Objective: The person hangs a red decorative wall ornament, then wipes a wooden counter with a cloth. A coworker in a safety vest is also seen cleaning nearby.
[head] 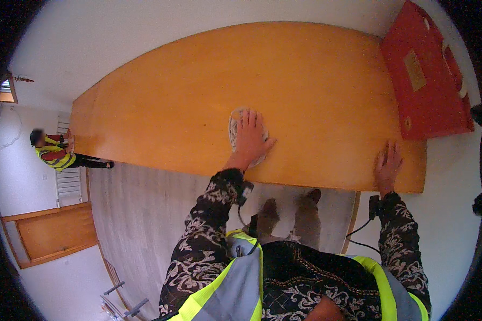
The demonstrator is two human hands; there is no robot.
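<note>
A long orange-brown wooden tabletop [176,96] stretches before me. My left hand [250,138] lies palm down on a whitish cloth [233,130], pressing it flat against the wood near the middle of the front edge. The cloth shows around my fingers and beside the wrist; the rest of it is hidden under the palm. Farther right, my right hand [388,162] rests on the bare wood near the right end, fingers spread, with nothing in it. Just beyond its fingertips is the corner of a red box-like object [429,104].
At the far left end of the table stands a person [56,154] in a yellow reflective vest. White wall borders the table's back and right side. Below lies a grey wood-look floor [144,208]; a wooden door [58,234] is at the lower left.
</note>
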